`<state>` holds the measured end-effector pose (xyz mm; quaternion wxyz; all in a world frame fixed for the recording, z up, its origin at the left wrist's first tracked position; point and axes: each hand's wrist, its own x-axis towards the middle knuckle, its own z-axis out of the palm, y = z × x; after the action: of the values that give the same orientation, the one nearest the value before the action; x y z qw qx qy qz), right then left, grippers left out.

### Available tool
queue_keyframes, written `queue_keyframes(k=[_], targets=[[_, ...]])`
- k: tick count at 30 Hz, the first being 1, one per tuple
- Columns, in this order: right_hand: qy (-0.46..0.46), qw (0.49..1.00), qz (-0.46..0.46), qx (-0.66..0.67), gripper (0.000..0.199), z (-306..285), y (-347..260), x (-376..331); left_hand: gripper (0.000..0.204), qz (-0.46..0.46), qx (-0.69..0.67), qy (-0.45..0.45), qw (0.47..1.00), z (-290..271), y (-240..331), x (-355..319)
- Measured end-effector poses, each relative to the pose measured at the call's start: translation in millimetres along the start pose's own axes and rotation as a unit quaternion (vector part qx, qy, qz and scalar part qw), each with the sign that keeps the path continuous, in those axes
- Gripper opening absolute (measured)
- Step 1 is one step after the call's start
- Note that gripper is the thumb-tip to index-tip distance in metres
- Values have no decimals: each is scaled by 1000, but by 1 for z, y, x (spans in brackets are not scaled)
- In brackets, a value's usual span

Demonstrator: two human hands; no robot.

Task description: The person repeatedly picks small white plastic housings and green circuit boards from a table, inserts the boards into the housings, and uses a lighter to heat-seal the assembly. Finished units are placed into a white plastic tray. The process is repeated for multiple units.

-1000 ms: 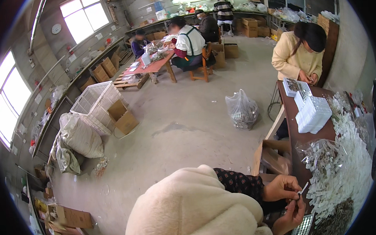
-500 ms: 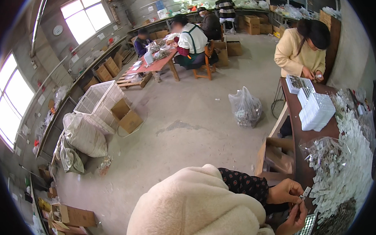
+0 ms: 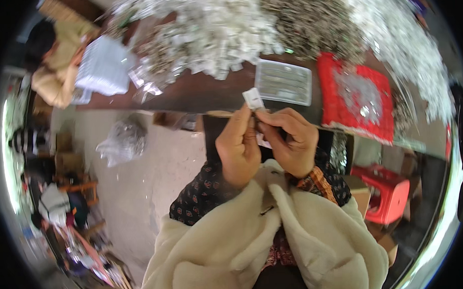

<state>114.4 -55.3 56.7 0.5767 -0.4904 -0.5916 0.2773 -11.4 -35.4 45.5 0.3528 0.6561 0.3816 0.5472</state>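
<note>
In front of my chest, just off the table's near edge, both hands are raised close together. My left hand [image 3: 238,149] pinches a small white card [image 3: 253,99], which sticks up above the fingertips. Beside it my right hand [image 3: 293,141] is closed, thumb and forefinger meeting at the card's lower edge; anything small between them is too blurred to make out. Just beyond the hands, a clear plastic tray [image 3: 284,99] with rows of thin pieces lies on the dark table [image 3: 199,92].
Heaps of white cards [image 3: 212,38] and grey-brown small pieces [image 3: 314,24] cover the far side. Clear bits lie on a red pad [image 3: 329,87] at right. A red stool [image 3: 391,192] stands below. Leftward are stacked white trays [image 3: 104,65], a co-worker [image 3: 55,74] and a plastic bag [image 3: 123,140].
The view has swung from the room to the table, so my hands now appear in the middle instead of the lower right. A white piece is at my fingertips in both frames.
</note>
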Motion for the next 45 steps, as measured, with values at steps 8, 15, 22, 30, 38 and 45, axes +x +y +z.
queue_keyframes(k=[8,15,22,30,38,45], targets=[[44,968,166,183,22,-34,-12,-8,31,-80,-169,-145,972,9,1,15],[24,979,119,163,23,-32,-15,-13,23,-118,-405,-140,896,3,-17,13],[47,998,16,-49,26,-24,-17,-16,20,-146,-408,-33,900,14,-14,-5],[80,996,27,-38,25,-18,-14,-17,15,-165,-446,1,880,26,-8,-11],[56,986,130,90,26,-24,-19,-15,15,-146,-403,2,903,25,-9,-12],[53,973,155,165,22,-24,-13,-8,17,-107,-394,-10,913,23,-19,-12]])
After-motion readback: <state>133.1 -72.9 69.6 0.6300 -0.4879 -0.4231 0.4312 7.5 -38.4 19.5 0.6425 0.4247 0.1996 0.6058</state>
